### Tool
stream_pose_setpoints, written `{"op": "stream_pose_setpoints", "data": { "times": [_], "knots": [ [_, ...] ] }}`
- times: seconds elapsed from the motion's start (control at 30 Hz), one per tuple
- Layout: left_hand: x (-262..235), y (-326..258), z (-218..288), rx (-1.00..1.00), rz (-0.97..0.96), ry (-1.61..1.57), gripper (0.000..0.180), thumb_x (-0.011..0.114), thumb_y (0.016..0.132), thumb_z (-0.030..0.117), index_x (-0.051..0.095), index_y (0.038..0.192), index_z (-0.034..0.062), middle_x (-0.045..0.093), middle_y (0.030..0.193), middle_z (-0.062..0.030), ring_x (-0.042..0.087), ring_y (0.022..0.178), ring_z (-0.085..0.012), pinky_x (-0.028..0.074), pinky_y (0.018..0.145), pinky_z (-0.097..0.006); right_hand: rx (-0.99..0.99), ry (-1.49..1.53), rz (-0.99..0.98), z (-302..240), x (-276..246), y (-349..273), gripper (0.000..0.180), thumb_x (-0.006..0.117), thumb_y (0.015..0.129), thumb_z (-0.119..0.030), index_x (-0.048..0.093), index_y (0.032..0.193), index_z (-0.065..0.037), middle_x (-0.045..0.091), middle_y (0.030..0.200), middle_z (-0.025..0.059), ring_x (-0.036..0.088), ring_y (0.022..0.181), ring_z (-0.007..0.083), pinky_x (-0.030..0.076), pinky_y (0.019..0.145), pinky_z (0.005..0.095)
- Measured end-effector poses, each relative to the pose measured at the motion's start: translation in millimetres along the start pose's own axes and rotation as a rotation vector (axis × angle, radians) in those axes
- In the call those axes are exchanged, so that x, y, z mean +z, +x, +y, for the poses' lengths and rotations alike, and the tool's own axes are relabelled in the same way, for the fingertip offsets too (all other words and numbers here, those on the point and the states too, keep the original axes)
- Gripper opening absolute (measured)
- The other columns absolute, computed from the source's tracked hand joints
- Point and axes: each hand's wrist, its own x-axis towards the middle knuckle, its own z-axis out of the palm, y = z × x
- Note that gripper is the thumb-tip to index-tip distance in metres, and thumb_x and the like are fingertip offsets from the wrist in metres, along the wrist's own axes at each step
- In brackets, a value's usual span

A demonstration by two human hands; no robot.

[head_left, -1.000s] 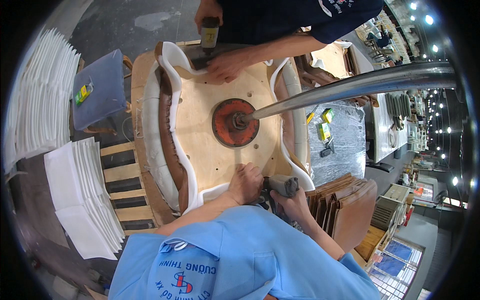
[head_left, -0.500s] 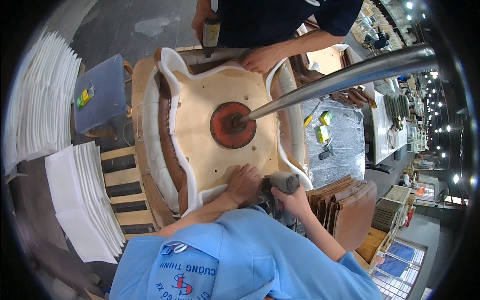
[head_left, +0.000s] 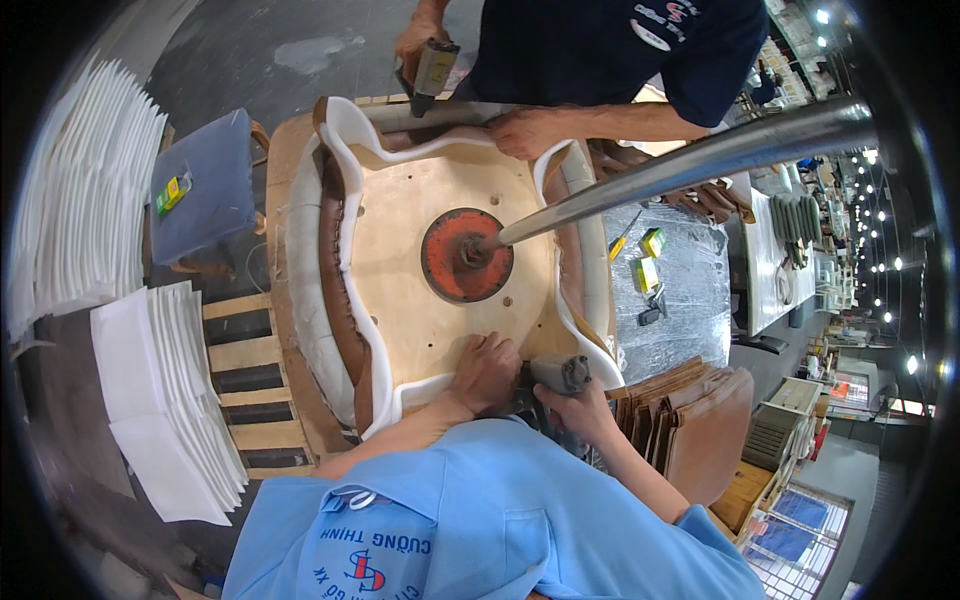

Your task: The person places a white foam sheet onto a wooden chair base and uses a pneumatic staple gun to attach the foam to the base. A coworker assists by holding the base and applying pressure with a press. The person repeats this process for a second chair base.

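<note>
A pale wooden seat board [head_left: 400,270] lies underside up, ringed by white padding [head_left: 372,330] and a brown cover [head_left: 335,260]. At its near edge my left hand [head_left: 487,374] is closed, curled fingers pressing over the cover's edge; what is under them is mostly hidden. Just right of it my right hand [head_left: 582,408] grips a staple gun [head_left: 560,374], its nose close to the left fingers. A round red clamp plate [head_left: 440,255] on a metal rod [head_left: 690,165] presses on the board's middle.
Across the board a co-worker holds another staple gun [head_left: 435,70], their other hand [head_left: 525,132] on the far edge. Brown covers [head_left: 700,430] are stacked at right by a plastic-wrapped table [head_left: 680,300]. White sheets [head_left: 165,410] and a blue-topped stool [head_left: 205,185] stand left.
My staple gun has shifted slightly left and nearer to me. My left hand stays at the near edge. The co-worker's staple gun has tilted, and their other hand and forearm have shifted slightly nearer to me.
</note>
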Motion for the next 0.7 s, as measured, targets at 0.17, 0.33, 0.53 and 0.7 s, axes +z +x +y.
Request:
{"op": "stream_pose_setpoints", "data": {
  "times": [0.17,0.33,0.53,0.7],
  "knots": [
    [0.5,-3.5,2.9,0.013,-0.002,0.011,0.012,0.072,0.088,0.022,0.069,0.079,0.0150,0.059,0.091,-0.0073,0.059,0.098,-0.0309,0.045,0.084,-0.047,-0.177,-0.014,0.064,12.7,9.2,2.9,0.029,0.087,0.096,-0.021,0.074,0.112,0.000,0.075,0.086,0.0070,0.067,0.061,0.0135,0.054,0.057,0.0347],
    [-10.3,-2.0,8.7,0.017,-0.029,0.018,0.010,0.071,0.086,0.020,0.069,0.079,0.0134,0.060,0.092,-0.0072,0.058,0.097,-0.0302,0.046,0.089,-0.046,-0.052,-0.013,0.029,21.9,7.7,1.4,0.040,0.088,0.095,-0.023,0.075,0.125,0.001,0.078,0.090,0.0087,0.069,0.065,0.0142,0.057,0.063,0.0351],
    [-20.9,6.5,-3.0,-0.015,0.019,-0.164,0.016,0.070,0.094,0.020,0.071,0.086,0.0070,0.066,0.087,-0.0150,0.064,0.089,-0.0363,0.050,0.084,-0.049,-0.320,-0.112,0.194,49.0,20.3,-29.2,0.052,0.089,0.095,-0.030,0.074,0.135,0.000,0.082,0.119,0.0167,0.078,0.111,0.0289,0.060,0.098,0.0421],
    [-123.1,6.7,11.5,-0.385,-0.148,-0.426,0.024,0.074,0.098,0.027,0.075,0.097,0.0031,0.071,0.087,-0.0196,0.070,0.089,-0.0392,0.055,0.085,-0.049,-0.232,-0.024,0.245,71.2,41.2,-30.7,0.051,0.090,0.095,-0.028,0.074,0.135,-0.001,0.082,0.125,0.0177,0.078,0.120,0.0301,0.058,0.104,0.0431]
  ]
}}
